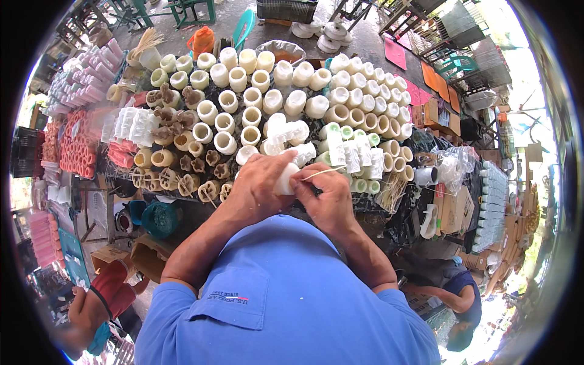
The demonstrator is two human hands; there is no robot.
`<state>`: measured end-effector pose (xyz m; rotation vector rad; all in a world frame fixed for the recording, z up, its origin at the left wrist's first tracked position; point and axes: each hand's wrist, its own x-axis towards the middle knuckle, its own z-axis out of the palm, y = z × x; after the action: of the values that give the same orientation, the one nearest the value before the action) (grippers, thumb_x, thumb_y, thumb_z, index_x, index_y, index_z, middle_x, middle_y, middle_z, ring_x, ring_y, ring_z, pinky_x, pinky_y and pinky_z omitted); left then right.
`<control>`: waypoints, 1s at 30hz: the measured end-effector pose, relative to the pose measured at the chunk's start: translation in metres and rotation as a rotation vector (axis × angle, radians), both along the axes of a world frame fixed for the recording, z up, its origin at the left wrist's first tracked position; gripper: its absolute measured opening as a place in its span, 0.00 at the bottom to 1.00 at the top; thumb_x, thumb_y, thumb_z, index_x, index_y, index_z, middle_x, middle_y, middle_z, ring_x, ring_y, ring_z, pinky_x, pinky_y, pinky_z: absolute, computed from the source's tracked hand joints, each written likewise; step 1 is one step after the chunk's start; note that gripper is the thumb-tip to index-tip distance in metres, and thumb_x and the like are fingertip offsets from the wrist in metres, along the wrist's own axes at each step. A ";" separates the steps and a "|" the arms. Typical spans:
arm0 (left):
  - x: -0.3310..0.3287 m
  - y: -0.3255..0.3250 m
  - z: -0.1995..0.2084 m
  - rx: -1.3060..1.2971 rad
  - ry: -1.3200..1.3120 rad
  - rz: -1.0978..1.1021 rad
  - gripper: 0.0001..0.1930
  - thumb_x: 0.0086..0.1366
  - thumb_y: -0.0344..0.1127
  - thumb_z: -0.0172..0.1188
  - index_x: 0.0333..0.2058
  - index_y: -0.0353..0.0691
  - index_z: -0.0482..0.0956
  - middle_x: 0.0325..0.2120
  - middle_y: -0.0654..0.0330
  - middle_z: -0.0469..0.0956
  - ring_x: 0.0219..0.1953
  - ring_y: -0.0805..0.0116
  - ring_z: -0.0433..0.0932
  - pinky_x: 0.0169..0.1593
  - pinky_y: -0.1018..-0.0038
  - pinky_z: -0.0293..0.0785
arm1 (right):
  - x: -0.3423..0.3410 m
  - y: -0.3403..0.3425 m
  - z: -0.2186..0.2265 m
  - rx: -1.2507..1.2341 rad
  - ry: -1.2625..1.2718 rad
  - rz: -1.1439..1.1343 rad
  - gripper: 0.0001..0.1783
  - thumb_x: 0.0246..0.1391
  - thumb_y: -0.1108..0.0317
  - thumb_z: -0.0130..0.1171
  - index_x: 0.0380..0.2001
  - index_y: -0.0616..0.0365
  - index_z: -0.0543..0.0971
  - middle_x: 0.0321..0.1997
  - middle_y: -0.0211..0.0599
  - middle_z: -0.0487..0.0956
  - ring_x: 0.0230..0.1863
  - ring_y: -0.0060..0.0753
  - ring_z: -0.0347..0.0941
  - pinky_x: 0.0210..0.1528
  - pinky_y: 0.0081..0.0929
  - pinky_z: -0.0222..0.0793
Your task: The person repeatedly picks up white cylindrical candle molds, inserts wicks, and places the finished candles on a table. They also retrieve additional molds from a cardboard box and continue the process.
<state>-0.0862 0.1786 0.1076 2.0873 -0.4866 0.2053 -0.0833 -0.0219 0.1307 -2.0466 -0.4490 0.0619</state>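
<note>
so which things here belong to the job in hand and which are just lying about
Seem part of it:
white cylinder in the left hand
pale strand in the right hand

Probably just lying about:
teal chair
cardboard box

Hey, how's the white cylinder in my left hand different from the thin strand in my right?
The white cylinder is thick and stubby; the thin strand is slender and slightly bent. The cylinder is white, the strand straw-coloured. Your left hand grips the cylinder, while your right hand pinches the strand. Both are pale.
</note>
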 end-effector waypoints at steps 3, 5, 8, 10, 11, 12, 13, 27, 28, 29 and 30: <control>0.004 -0.002 -0.015 -0.194 -0.106 0.167 0.28 0.53 0.41 0.84 0.48 0.43 0.79 0.44 0.48 0.86 0.42 0.50 0.89 0.43 0.61 0.86 | 0.007 -0.010 -0.008 0.230 0.206 -0.170 0.15 0.62 0.68 0.71 0.48 0.64 0.85 0.40 0.35 0.84 0.40 0.24 0.79 0.46 0.25 0.77; 0.012 -0.001 -0.030 -0.628 0.241 0.256 0.20 0.61 0.35 0.78 0.47 0.37 0.78 0.42 0.52 0.87 0.39 0.59 0.88 0.42 0.65 0.86 | 0.013 -0.016 -0.011 0.402 0.350 -0.233 0.15 0.64 0.71 0.69 0.52 0.64 0.84 0.42 0.31 0.83 0.43 0.20 0.77 0.48 0.21 0.75; 0.034 0.004 -0.058 -1.414 0.735 0.403 0.17 0.74 0.44 0.64 0.43 0.32 0.77 0.33 0.55 0.83 0.35 0.60 0.86 0.41 0.64 0.86 | 0.016 -0.014 -0.010 0.356 0.315 -0.232 0.13 0.66 0.72 0.68 0.51 0.64 0.84 0.43 0.29 0.83 0.44 0.18 0.76 0.49 0.19 0.74; 0.046 0.010 -0.074 -1.705 0.937 0.333 0.21 0.75 0.51 0.61 0.44 0.33 0.78 0.33 0.53 0.83 0.35 0.55 0.86 0.41 0.63 0.86 | 0.014 -0.003 -0.006 0.152 0.230 -0.212 0.11 0.65 0.72 0.68 0.49 0.64 0.85 0.43 0.29 0.83 0.44 0.19 0.76 0.49 0.20 0.74; 0.048 0.013 -0.079 -1.777 0.976 0.331 0.23 0.76 0.54 0.59 0.45 0.35 0.79 0.36 0.49 0.84 0.38 0.52 0.86 0.42 0.63 0.87 | 0.012 0.003 -0.002 0.126 0.066 -0.161 0.09 0.63 0.72 0.70 0.44 0.63 0.86 0.41 0.33 0.84 0.41 0.23 0.78 0.48 0.22 0.75; 0.049 0.016 -0.082 -1.771 0.968 0.312 0.23 0.76 0.54 0.58 0.47 0.35 0.78 0.38 0.49 0.84 0.40 0.50 0.86 0.44 0.60 0.86 | 0.011 0.012 0.001 0.130 -0.008 -0.125 0.09 0.61 0.72 0.71 0.43 0.63 0.86 0.43 0.36 0.84 0.42 0.27 0.78 0.49 0.24 0.75; 0.050 0.019 -0.084 -1.776 0.969 0.270 0.24 0.76 0.55 0.58 0.49 0.36 0.77 0.40 0.49 0.84 0.41 0.49 0.86 0.46 0.57 0.86 | 0.011 0.020 0.004 0.132 -0.080 -0.099 0.09 0.59 0.72 0.72 0.41 0.64 0.87 0.44 0.39 0.84 0.43 0.31 0.79 0.50 0.26 0.75; 0.032 -0.004 -0.096 -1.546 0.791 0.490 0.22 0.82 0.50 0.51 0.56 0.36 0.76 0.46 0.56 0.83 0.47 0.63 0.83 0.55 0.64 0.80 | 0.048 0.064 -0.067 -0.248 -0.409 0.142 0.06 0.42 0.74 0.69 0.26 0.64 0.87 0.49 0.42 0.80 0.51 0.48 0.77 0.57 0.47 0.70; 0.030 -0.005 -0.099 -1.558 0.795 0.491 0.22 0.82 0.51 0.50 0.56 0.36 0.75 0.47 0.56 0.83 0.48 0.63 0.83 0.55 0.64 0.80 | 0.048 0.064 -0.071 -0.262 -0.421 0.138 0.06 0.42 0.74 0.69 0.27 0.64 0.87 0.49 0.42 0.80 0.50 0.48 0.77 0.57 0.47 0.70; 0.027 -0.006 -0.101 -1.570 0.800 0.492 0.22 0.82 0.51 0.50 0.56 0.36 0.75 0.48 0.56 0.82 0.48 0.63 0.83 0.56 0.64 0.79 | 0.047 0.064 -0.074 -0.251 -0.411 0.140 0.07 0.43 0.74 0.69 0.28 0.65 0.87 0.48 0.42 0.80 0.50 0.48 0.77 0.57 0.47 0.70; 0.025 -0.007 -0.101 -1.581 0.812 0.492 0.22 0.82 0.51 0.49 0.56 0.36 0.75 0.48 0.56 0.82 0.49 0.64 0.83 0.57 0.64 0.79 | 0.046 0.064 -0.076 -0.232 -0.431 0.141 0.09 0.43 0.74 0.71 0.30 0.66 0.86 0.48 0.42 0.80 0.50 0.50 0.77 0.57 0.47 0.70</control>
<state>-0.0615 0.1717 0.0067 0.5410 0.5853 -0.0247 -0.0375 0.0425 0.0551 -2.2559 -0.8878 -0.2583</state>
